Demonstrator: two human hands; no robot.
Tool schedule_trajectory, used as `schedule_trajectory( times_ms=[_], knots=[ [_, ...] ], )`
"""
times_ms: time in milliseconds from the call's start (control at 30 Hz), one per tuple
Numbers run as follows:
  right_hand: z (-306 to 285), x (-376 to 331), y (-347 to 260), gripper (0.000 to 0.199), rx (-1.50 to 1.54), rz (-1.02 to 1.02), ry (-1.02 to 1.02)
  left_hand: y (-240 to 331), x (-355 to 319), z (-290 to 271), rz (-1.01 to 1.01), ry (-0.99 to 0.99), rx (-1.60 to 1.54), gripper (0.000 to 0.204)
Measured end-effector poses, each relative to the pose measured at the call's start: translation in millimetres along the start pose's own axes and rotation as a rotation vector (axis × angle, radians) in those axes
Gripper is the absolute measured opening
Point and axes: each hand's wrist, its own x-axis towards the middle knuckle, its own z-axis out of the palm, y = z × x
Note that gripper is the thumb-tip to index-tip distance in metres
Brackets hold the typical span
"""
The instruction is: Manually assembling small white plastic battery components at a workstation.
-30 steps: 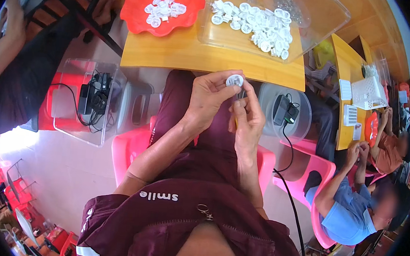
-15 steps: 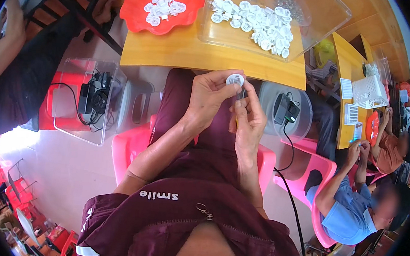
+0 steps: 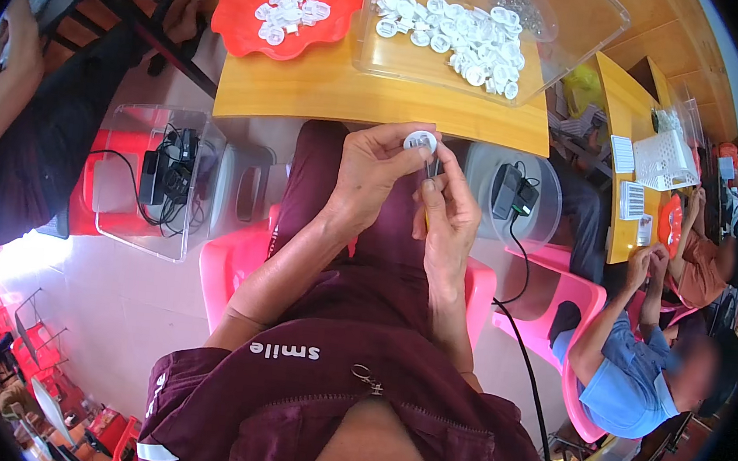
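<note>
Just past the table's near edge, my left hand [image 3: 365,173] pinches a small round white plastic part [image 3: 421,139] between thumb and fingers. My right hand [image 3: 448,224] is closed around a slim tool with a thin metal shaft [image 3: 432,167] and a yellowish handle, which looks like a small screwdriver. Its tip is up against the white part, and my right index finger touches the part's rim. Similar white parts [image 3: 481,52] lie heaped in a clear plastic tray [image 3: 452,86] on the table. More of them [image 3: 289,16] sit in a red scalloped dish [image 3: 229,22].
Small shiny pieces [image 3: 518,6] lie at the tray's far end. The wooden table [image 3: 380,108] ends just beyond my hands. Clear bins with black adapters [image 3: 184,157] stand on both sides. A black cable [image 3: 538,403] runs at my right. A co-worker in blue [image 3: 628,385] sits to the right.
Both hands keep nearly the same grip and place. The dish, tray and table have shifted slightly up and left in the view.
</note>
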Motion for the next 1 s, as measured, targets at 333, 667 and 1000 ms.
schedule_trajectory(
  times_ms=[333,667,1000],
  knots=[
    [2.8,-0.9,-1.0,0.042,-0.035,0.020,0.013,-3.3,-0.7,-3.2,0.033,-0.019,-0.001,0.027],
    [1.3,-0.7,3.4,0.040,-0.023,0.004,0.001,-2.5,-0.6,-1.2,0.059,-0.003,0.035,0.022],
    [1.4,-2.5,1.9,0.043,-0.026,0.015,0.010,-1.3,-2.0,-1.1,0.029,0.002,0.024,0.023]
  ],
)
